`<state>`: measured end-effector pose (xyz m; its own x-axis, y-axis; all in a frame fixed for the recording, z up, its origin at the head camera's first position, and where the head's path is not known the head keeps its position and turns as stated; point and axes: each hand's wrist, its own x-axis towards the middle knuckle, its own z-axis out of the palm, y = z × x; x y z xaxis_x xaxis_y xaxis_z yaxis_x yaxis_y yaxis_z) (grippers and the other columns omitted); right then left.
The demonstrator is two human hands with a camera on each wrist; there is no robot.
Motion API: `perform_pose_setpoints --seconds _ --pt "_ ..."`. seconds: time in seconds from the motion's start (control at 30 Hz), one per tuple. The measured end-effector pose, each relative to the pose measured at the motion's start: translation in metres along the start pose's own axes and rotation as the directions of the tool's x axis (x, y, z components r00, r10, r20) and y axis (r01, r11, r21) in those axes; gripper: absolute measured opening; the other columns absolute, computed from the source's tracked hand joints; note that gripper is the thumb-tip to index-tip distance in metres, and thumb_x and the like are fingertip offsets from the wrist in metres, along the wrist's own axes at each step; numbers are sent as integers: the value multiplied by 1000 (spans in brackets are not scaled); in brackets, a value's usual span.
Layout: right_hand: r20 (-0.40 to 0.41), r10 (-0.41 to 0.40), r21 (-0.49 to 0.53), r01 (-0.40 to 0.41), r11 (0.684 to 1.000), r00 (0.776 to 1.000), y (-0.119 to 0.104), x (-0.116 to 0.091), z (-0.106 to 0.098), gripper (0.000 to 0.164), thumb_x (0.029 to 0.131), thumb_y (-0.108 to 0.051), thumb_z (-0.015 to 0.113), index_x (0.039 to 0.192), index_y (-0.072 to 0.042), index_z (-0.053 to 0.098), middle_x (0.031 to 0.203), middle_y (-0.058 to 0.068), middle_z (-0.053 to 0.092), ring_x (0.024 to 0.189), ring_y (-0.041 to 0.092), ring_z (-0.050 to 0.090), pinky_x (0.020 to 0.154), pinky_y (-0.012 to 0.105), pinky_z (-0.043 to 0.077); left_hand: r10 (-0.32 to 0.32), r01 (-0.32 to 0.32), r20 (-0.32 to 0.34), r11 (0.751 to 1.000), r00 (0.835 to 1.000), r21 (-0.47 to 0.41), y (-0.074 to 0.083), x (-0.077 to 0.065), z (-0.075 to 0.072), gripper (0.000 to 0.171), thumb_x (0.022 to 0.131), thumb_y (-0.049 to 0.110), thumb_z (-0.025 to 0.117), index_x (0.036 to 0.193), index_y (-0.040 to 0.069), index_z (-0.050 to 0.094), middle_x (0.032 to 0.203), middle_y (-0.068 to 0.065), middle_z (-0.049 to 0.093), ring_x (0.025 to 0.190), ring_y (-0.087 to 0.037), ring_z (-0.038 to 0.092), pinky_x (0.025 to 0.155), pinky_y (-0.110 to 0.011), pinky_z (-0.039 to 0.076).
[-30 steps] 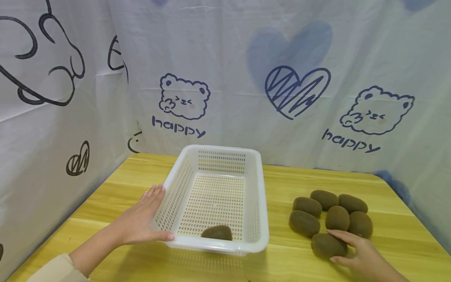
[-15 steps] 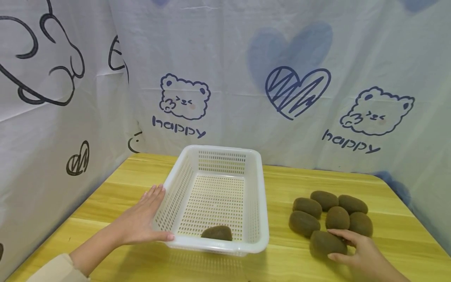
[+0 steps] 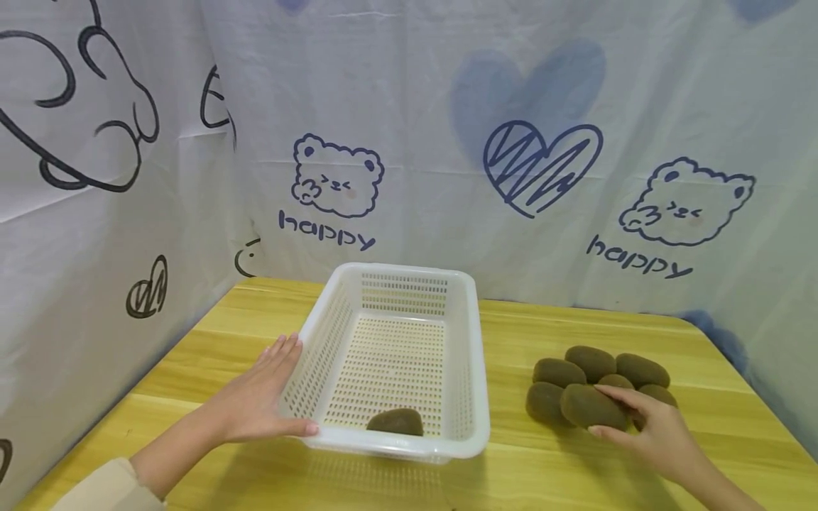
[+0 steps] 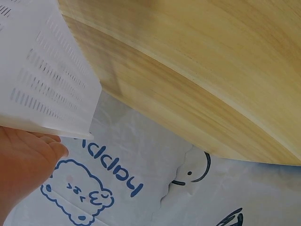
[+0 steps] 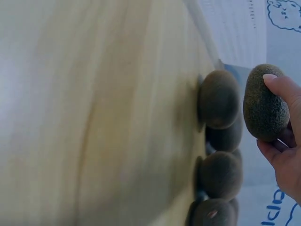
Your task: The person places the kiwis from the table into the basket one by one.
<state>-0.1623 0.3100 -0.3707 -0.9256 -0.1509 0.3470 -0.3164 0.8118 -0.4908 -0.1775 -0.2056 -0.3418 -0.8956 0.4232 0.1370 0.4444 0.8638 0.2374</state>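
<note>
In the head view, my right hand (image 3: 664,436) pinches a brown, fuzzy kiwi (image 3: 593,407) between thumb and fingers, above the others at the right. The right wrist view shows this held kiwi (image 5: 264,106) raised off the wooden table. Several more kiwis (image 3: 591,362) lie grouped behind and below it, some partly hidden. My left hand (image 3: 255,401) rests with straight fingers against the left rim of a white plastic basket (image 3: 478,362), its thumb along the front corner. Inside the basket, one kiwi (image 3: 397,422) lies by the front wall, its lower part hidden by the rim.
The yellow wood-grain table (image 3: 211,341) carries the basket at the middle and the kiwi group to its right. White printed cloth (image 3: 422,213) with bears and hearts hangs along the back and both sides.
My right hand has lifted the kiwi off the table, up and slightly away, so that it now overlaps the group behind. The left hand keeps its place at the basket.
</note>
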Motion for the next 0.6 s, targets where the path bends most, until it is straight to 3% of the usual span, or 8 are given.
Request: perform_pose_setpoints --seconds 0.1,0.27,0.47,0.6 --pt "-25 -11 -32 11 999 1000 -8 5 -3 53 68 -26 81 114 -6 65 106 18 68 77 6 62 57 25 50 -2 2 4 1000 1000 -2 1 1 0 120 66 70 63 142 -12 19 151 -29 13 140 -45 13 113 -55 20" --pt "-33 -19 -60 17 998 999 -23 14 -5 54 68 -31 81 115 -10 65 109 15 68 94 37 63 66 40 54 -8 8 9 1000 1000 -4 1 1 0 120 66 70 63 142 -12 19 151 -29 13 140 -45 13 113 -55 19" --pt "6 -16 43 16 999 1000 -43 23 -1 56 73 -30 78 121 -6 61 116 19 64 102 38 60 74 44 55 -3 3 14 1000 1000 -4 1 1 0 119 67 69 63 142 -12 19 151 -29 12 140 -45 13 113 -56 19" --pt "-13 -51 81 52 995 999 -54 28 4 55 73 -27 78 120 -4 61 113 16 66 95 25 65 71 25 56 -2 2 19 1000 1000 -3 1 1 -1 119 67 70 62 142 -12 19 151 -29 12 140 -45 12 113 -56 19"
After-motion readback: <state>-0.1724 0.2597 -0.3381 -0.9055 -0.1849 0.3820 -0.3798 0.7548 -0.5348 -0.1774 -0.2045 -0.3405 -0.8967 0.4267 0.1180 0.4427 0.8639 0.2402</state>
